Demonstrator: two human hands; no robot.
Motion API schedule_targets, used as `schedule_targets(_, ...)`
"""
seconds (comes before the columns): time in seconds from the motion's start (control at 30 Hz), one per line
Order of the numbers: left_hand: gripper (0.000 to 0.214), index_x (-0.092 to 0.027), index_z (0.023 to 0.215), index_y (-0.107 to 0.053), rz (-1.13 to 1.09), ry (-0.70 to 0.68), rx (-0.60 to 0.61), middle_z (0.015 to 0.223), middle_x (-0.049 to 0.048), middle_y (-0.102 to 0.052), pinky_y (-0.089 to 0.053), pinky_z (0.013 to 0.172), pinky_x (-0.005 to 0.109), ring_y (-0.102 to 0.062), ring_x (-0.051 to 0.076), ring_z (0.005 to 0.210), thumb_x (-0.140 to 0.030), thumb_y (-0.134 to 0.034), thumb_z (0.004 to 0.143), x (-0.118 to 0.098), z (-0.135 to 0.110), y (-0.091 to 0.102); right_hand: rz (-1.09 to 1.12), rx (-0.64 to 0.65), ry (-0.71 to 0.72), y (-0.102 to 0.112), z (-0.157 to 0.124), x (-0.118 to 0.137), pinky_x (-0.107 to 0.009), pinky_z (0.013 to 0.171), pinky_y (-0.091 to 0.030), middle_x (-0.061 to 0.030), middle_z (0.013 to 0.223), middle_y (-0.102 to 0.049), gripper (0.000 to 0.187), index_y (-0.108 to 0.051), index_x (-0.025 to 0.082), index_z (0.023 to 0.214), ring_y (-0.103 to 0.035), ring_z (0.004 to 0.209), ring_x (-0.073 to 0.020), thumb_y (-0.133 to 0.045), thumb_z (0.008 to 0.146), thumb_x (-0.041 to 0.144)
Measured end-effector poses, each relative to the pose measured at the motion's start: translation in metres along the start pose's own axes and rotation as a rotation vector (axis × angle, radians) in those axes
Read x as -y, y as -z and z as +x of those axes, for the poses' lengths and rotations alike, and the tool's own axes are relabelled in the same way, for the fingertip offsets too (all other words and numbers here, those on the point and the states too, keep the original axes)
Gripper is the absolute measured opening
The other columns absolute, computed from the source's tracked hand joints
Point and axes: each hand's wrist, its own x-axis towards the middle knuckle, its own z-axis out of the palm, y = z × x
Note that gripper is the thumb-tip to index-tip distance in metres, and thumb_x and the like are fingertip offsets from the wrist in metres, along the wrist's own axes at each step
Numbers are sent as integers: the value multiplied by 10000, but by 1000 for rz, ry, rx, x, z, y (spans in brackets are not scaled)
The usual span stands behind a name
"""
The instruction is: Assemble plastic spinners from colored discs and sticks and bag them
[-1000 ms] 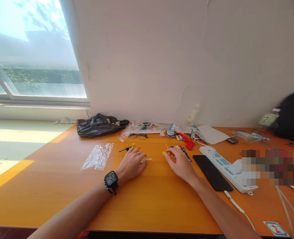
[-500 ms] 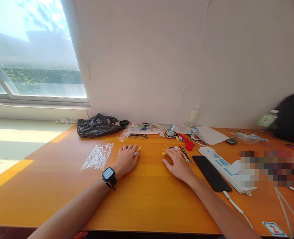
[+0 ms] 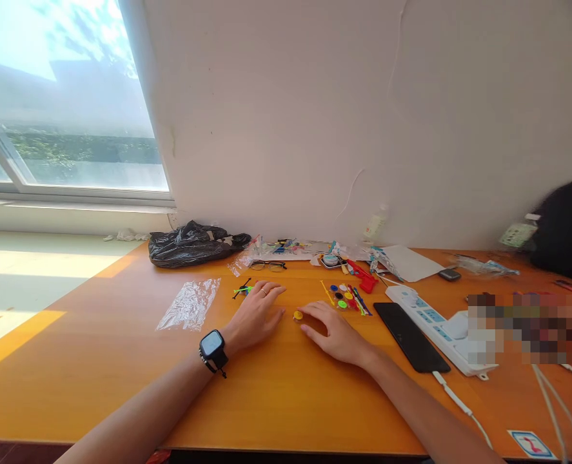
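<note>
My right hand point(image 3: 333, 330) pinches a small yellow round piece point(image 3: 298, 316) between thumb and fingertips, just above or on the wooden table. My left hand point(image 3: 255, 314) is open, palm down, fingers stretched toward the right and apart from that piece. Beyond its knuckles lies a little heap of black and bright green plastic sticks point(image 3: 242, 290), partly covered by the hand. Past my right hand are several small coloured discs point(image 3: 342, 296), a thin yellow stick point(image 3: 327, 292) and a bundle of coloured sticks point(image 3: 361, 301).
A clear plastic bag point(image 3: 189, 304) lies left of my left hand. Eyeglasses point(image 3: 268, 265), a black bag point(image 3: 193, 245) and a red toy gun point(image 3: 362, 276) sit toward the wall. On the right are a black phone point(image 3: 410, 337) and a white power strip point(image 3: 438, 328).
My right hand has drawn left and nearer with the yellow piece, uncovering the discs. My left hand has shifted right, its fingers now pointing rightward, and the black and green sticks have come into sight.
</note>
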Motion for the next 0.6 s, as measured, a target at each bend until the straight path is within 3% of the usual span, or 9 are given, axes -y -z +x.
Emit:
schedule_targets(0.13, 355, -277, 1343, -608, -98, -157, 130, 1267, 102, -668, -484, 1054, 483, -624, 283, 1169, -271, -570, 990, -13, -3, -5, -81, -110, -130, 2, 1, -5, -465, 1123, -496, -136, 1388, -644, 385, -662, 202, 1352, -625, 1275, -293, -542, 1030, 376)
schedule_targets(0.3, 264, -261, 1238, -669, -103, -185, 188, 1124, 100, -715, -476, 1017, 462, -671, 275, 1058, -296, -552, 1003, -17, -6, -11, -311, -129, -325, 4, 0, -22, -538, 1158, -463, -199, 1486, -593, 487, -635, 123, 1413, -571, 1374, -368, -564, 1008, 383)
schedule_targets(0.6, 202, -253, 1050, -713, -113, -146, 161, 916, 55, -713, -439, 1065, 476, -686, 228, 885, -326, -525, 1040, -12, -5, -10, -369, -133, -334, -2, -3, -26, -530, 1133, -482, -200, 1425, -651, 445, -681, 146, 1361, -610, 1341, -372, -582, 1009, 400)
